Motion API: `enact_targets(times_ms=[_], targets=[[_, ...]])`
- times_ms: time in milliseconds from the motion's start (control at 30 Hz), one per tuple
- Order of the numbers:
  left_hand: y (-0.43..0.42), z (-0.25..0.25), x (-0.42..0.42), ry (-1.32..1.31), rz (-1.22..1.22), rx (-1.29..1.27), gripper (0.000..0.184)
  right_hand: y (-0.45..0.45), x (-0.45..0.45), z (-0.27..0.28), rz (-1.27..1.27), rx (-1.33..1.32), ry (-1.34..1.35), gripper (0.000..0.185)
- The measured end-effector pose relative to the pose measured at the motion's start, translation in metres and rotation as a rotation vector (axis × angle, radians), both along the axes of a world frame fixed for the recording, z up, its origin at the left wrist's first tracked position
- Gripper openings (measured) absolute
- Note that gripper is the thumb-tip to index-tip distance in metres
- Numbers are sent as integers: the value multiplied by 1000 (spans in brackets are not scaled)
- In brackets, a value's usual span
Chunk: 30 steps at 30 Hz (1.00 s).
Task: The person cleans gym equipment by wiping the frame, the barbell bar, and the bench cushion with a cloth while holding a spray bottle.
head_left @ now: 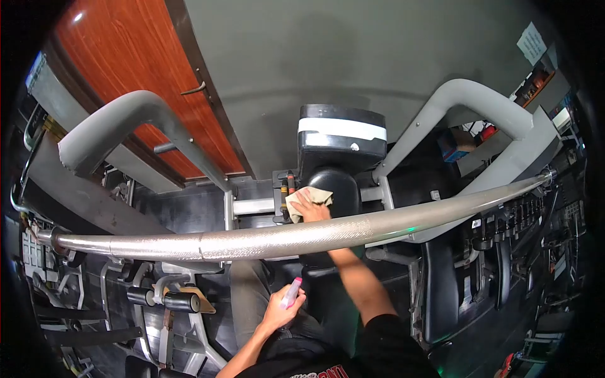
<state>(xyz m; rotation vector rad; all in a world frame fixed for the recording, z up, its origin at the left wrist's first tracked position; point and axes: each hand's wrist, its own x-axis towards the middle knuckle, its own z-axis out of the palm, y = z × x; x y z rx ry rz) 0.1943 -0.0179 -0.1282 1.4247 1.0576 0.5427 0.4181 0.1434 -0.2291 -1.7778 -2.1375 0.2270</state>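
My right hand [310, 209] reaches past the metal barbell [283, 243] and presses a beige cloth [323, 196] against the left edge of the black padded seat [343, 189]. Its fingers lie over the cloth. Closer to my body, my left hand [282, 311] is wrapped around a small spray bottle [291, 295] with a pink top. The bottle points up and away, below the bar. Behind the seat stands a black backrest pad [343, 148] with a white band [341, 128] across it.
The bar spans the whole view between grey frame arms, one on the left [138, 104] and one on the right [472, 94]. A wooden door [138, 63] is at the back left. Padded gym machines [181, 302] stand lower left, and dumbbells [517, 217] line the right.
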Motion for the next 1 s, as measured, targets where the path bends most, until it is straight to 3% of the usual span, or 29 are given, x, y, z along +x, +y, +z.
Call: enact_targets(times_ms=[67, 133, 333, 400, 467, 500, 533, 600, 667, 800, 867, 933, 1000], targets=[[3, 4, 0, 11, 20, -34, 15, -8, 39, 13, 134, 34, -80, 46], [3, 2, -1, 10, -10, -47, 15, -12, 68, 33, 44, 220, 42, 48], [2, 15, -2, 13, -47, 4, 15, 37, 51, 10, -616, 513, 241, 37], [1, 16, -6, 21, -44, 39, 16, 54, 25, 16, -486, 398, 137, 33], [-2, 10, -11, -7, -52, 3, 15, 63, -2, 22, -178, 48, -57, 30], [-2, 11, -12, -4, -60, 8, 15, 61, -6, 22, 26, 317, -211, 28], [-3, 14, -14, 9, -63, 32, 15, 61, -2, 23, 14, 41, -237, 27], [-2, 15, -20, 25, -69, 63, 15, 57, 8, 33, -14, 20, -92, 28], [-4, 13, -25, 59, -78, -24, 16, 52, 37, 24, -77, 377, -23, 36], [-2, 18, -30, 75, -99, 63, 16, 25, 90, 25, -362, 401, 311, 40], [-4, 15, -35, 75, -101, 31, 16, 27, 112, -2, -667, 411, 389, 36], [-6, 10, -41, 79, -102, -3, 16, 29, 118, 10, -883, 159, 576, 27], [-7, 4, -43, 53, -73, -34, 16, 35, 107, 32, -921, 14, 458, 24]])
